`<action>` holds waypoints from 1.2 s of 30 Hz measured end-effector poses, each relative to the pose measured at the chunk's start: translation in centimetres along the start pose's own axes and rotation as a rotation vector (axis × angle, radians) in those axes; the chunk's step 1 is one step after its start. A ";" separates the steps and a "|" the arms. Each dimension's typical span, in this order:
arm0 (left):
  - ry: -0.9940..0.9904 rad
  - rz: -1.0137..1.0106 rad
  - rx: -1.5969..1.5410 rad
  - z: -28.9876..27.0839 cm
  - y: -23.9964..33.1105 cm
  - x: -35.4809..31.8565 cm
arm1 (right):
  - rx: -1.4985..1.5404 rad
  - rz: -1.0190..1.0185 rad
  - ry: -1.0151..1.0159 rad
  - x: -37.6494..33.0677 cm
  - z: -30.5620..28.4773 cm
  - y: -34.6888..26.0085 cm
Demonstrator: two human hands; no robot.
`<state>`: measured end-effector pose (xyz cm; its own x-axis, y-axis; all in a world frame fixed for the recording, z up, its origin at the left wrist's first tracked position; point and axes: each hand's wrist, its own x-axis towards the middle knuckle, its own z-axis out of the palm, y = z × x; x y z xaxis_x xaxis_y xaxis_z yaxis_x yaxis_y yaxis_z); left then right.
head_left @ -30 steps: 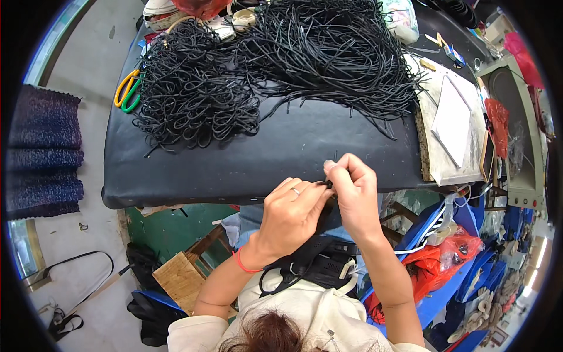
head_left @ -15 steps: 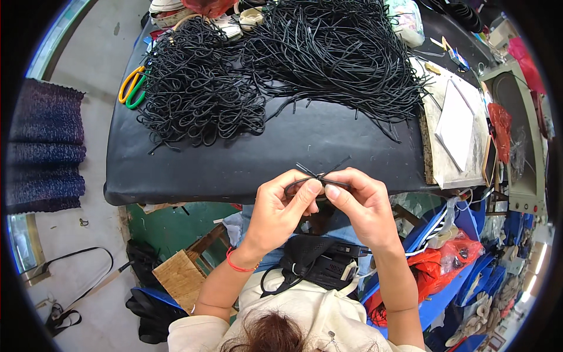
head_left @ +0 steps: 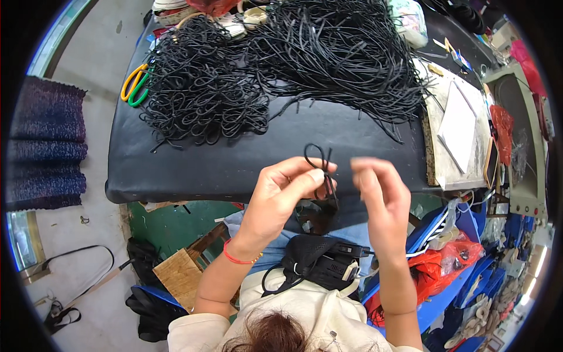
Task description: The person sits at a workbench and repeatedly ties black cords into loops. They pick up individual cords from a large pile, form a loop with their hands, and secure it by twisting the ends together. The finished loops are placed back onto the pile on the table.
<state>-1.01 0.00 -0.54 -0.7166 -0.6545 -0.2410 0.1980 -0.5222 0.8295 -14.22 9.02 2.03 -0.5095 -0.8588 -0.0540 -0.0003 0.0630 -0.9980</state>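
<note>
Pinched between the thumb and fingers of my left hand (head_left: 277, 196) is a black cord tied in a bow (head_left: 326, 166). One loop stands up above the fingertips; another loop and the cord ends hang below. My right hand (head_left: 384, 196) is apart from it, just to the right, its fingers bent and slightly blurred, with nothing seen in them. Both hands are over the near edge of a black-covered table (head_left: 234, 170). Beyond them lie a heap of looped black cords (head_left: 205, 88) at left and a larger pile of long black cords (head_left: 340, 58) at right.
Scissors with yellow and green handles (head_left: 135, 85) lie at the table's left edge. A worn board with a white sheet (head_left: 458, 129) is at the right. Below it, a blue bin holds red plastic bags (head_left: 440, 270). A wooden stool (head_left: 179, 278) stands lower left.
My right hand has let go of the cord and moved right. My left hand keeps the cord, now turned so its loops run up and down.
</note>
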 end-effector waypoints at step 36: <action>0.146 0.104 -0.098 1.8 -2.4 -0.9 | 0.147 0.133 -0.123 0.3 -0.4 1.1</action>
<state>-2.03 2.82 -1.36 -0.5854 -0.7765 -0.2330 0.3349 -0.4933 0.8028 -14.70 9.05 0.93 -0.3881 -0.9038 -0.1803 0.1899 0.1130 -0.9753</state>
